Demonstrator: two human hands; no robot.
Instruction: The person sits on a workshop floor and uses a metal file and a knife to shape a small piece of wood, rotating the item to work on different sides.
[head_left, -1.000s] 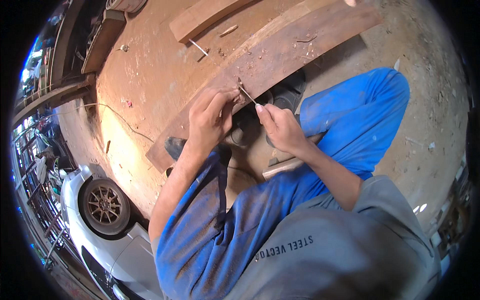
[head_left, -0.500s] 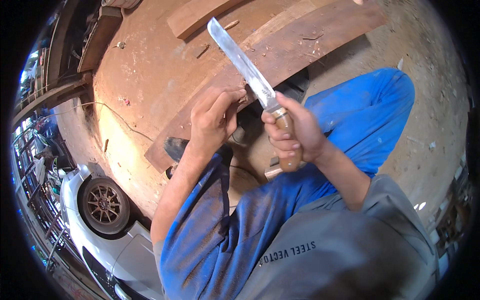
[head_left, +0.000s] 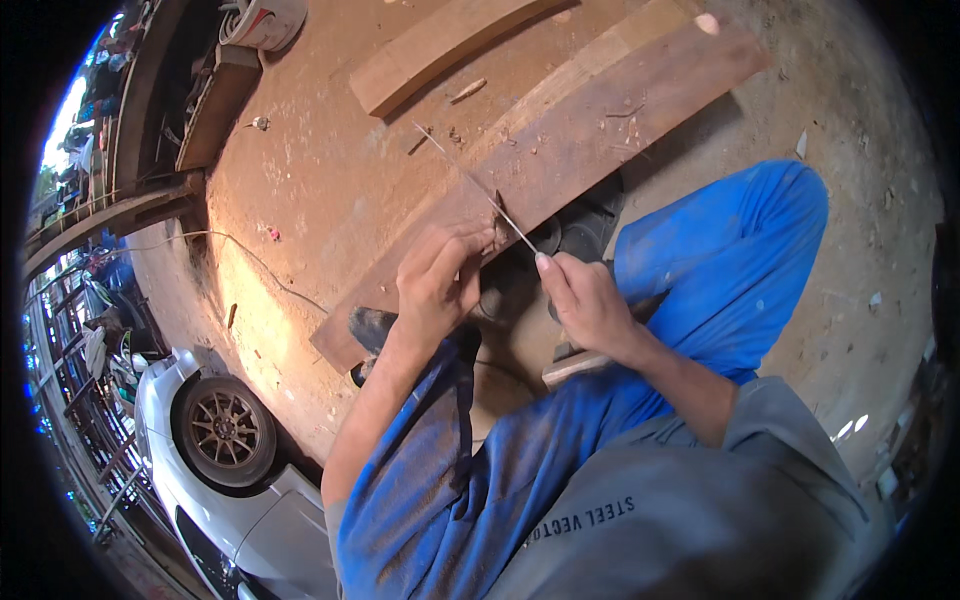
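Note:
My right hand (head_left: 590, 310) grips a long knife (head_left: 470, 178), its blade seen edge-on and pointing up-left across the reddish-brown board (head_left: 650, 90). My left hand (head_left: 440, 275) is curled at the board's near edge, fingertips pinched by a small dark piece (head_left: 497, 200) under the blade; what exactly it holds is too small to make out. Wood shavings lie on the board. Both forearms reach in over my blue trousers (head_left: 720, 260), and a dark footrest-like shape (head_left: 585, 225) shows beneath the board, partly hidden.
A shorter plank (head_left: 450, 50) lies beyond the board on the dusty floor. A white bucket (head_left: 255, 25) and timber (head_left: 215, 100) sit upper left. A cord (head_left: 280, 275) crosses the left floor. A white car with a bronze wheel (head_left: 225, 430) is close at lower left.
The knife was tilted showing its broad blade face half a second ago; it is now edge-on again. The whole scene has shifted slightly downward in view, with both hands keeping similar positions.

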